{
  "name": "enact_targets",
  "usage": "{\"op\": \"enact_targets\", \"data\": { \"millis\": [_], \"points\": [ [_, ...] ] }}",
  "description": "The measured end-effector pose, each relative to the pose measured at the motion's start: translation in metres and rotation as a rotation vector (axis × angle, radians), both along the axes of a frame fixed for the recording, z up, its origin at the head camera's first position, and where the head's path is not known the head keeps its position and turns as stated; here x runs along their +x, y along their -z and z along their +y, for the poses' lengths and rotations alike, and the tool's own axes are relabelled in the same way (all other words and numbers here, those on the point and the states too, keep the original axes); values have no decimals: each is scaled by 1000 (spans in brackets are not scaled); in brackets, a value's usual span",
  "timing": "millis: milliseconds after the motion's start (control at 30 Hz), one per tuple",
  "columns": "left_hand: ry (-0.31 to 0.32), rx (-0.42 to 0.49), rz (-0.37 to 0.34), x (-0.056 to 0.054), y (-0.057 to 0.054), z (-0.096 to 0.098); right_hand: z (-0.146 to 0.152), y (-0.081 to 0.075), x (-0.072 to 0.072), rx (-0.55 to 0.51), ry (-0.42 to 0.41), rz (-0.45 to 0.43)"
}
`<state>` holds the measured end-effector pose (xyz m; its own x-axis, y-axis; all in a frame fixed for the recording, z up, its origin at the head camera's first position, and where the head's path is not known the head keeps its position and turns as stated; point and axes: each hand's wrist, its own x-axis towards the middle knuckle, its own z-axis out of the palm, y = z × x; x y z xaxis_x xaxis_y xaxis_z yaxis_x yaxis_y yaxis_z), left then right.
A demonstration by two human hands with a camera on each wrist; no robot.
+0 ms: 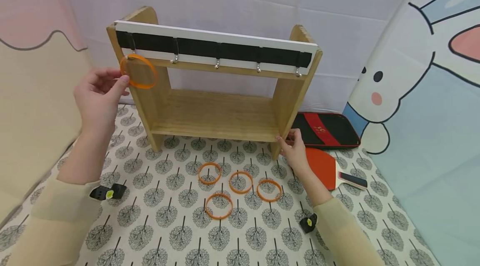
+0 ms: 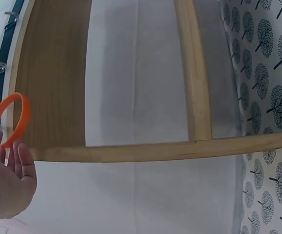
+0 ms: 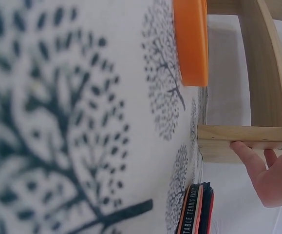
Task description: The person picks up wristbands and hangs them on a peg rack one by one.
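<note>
My left hand (image 1: 99,95) pinches an orange ring (image 1: 143,86) between thumb and fingers at the upper left of a wooden shelf (image 1: 221,114). The ring overlaps the leftmost metal hook (image 1: 130,56) on the shelf's front strip; whether it hangs on the hook I cannot tell. In the left wrist view the ring (image 2: 26,117) stands upright beside the strip. At the shelf's lower right, my right hand (image 1: 295,151) grips the side panel, thumb at the front. Its fingers (image 3: 248,158) touch the panel edge in the right wrist view.
Several more orange rings (image 1: 218,217) lie flat on the tree-patterned cloth (image 1: 180,232) before the shelf. More hooks (image 1: 217,65) line the black band. Right of the shelf are a red table tennis racket (image 1: 320,168) and a black-and-red case (image 1: 337,130).
</note>
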<state>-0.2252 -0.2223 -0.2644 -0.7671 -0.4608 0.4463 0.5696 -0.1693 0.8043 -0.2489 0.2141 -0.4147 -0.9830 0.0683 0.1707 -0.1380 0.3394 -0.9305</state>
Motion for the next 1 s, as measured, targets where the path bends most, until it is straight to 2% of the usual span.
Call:
{"op": "enact_targets", "data": {
  "millis": [133, 267, 367, 467, 567, 867, 1000],
  "points": [
    [-10, -58, -14, 10, 6, 5, -1, 0, 0, 6, 3, 5],
    [-9, -167, -92, 25, 16, 15, -2, 0, 0, 5, 2, 4],
    [-21, -375, -159, 36, 25, 30, -2, 0, 0, 9, 3, -1],
    [-5, -612, -170, 44, 38, 47, -1, 0, 0, 13, 6, -3],
    [64, -767, -149, 48, 54, 62, -1, -1, 0, 15, 10, -3],
    [349, -1052, -103, 56, 101, 93, 0, 1, -1, 20, 8, -11],
    [458, -1198, -91, 56, 118, 101, -1, -6, 3, 8, -2, -19]
  ]
}}
